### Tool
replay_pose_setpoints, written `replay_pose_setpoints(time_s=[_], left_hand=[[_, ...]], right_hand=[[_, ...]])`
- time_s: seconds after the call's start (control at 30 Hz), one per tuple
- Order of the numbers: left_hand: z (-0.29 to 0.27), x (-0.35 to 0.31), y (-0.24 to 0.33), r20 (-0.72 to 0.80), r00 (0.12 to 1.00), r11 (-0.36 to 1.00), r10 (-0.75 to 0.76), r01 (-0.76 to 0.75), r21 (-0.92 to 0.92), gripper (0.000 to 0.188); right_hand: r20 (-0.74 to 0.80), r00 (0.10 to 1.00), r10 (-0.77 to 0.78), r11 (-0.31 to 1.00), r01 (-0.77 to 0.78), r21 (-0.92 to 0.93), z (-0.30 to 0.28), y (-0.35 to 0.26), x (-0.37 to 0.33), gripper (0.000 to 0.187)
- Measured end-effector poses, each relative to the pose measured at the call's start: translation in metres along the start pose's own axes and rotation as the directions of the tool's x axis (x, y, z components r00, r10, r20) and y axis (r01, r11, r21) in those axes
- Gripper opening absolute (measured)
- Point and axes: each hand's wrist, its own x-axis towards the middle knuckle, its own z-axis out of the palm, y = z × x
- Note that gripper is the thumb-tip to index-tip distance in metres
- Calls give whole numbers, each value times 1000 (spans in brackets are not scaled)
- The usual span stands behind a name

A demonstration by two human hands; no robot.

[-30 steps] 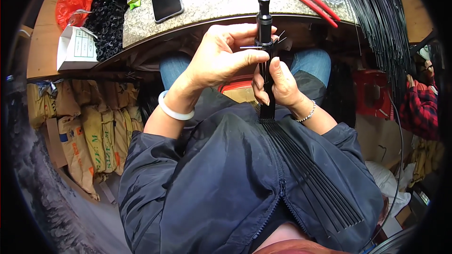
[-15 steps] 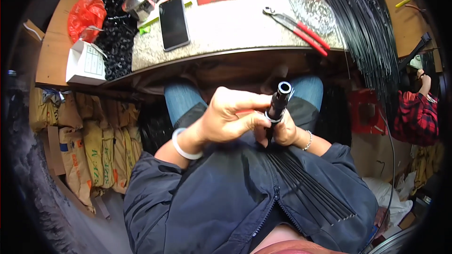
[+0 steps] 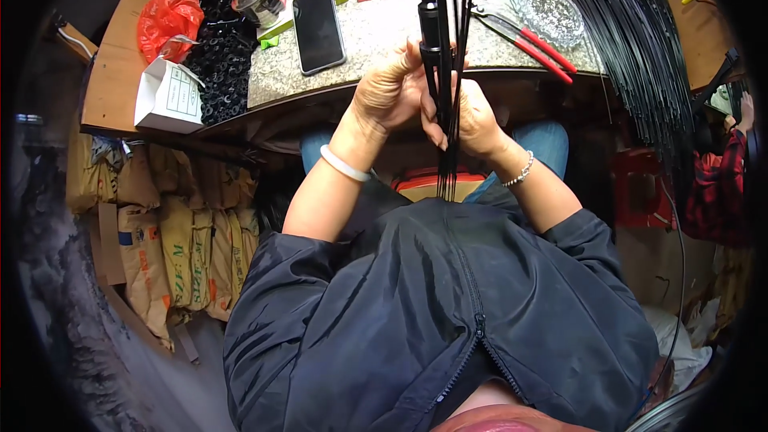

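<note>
Held upright in front of me over the table's near edge is what looks like a black umbrella frame [image 3: 430,26], a dark tube with several thin rods [image 3: 464,16] alongside it. My left hand [image 3: 387,92] is closed on the tube's side, its fingertips partly hidden behind the frame. From the other side my right hand [image 3: 478,122] grips the rods, fingers curled round them. The lower rod ends hang below both hands, above my jacket.
Red-handled pliers [image 3: 538,50], a phone [image 3: 318,30] and a clear dish [image 3: 552,14] lie on the table. Long black rods [image 3: 632,32] spill over its right edge. A white box [image 3: 168,98] and red bag [image 3: 170,22] stand left. Another person [image 3: 714,192] works at far right.
Both hands have moved forward and up toward the table with the frame. The rods, which lay back across my jacket, now stand upright. My view has shifted slightly.
</note>
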Motion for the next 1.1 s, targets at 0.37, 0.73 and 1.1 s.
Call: replay_pose_setpoints(time_s=[0.37, 0.73, 1.1], left_hand=[[98, -10, -28, -156, 731, 257, 664, -28, 966, 35], [69, -13, -24, -247, 686, 548, 684, -259, 795, 26], [64, -13, -29, -222, 647, 508, 729, -295, 809, 25]], right_hand=[[-334, 768, -546, 792, 344, -503, 22, 22, 4, 46], [-488, 821, -297, 914, 393, 105, 36, 15, -14, 14], [-494, 843, -211, 931, 327, 160, 34, 1, -12, 16]])
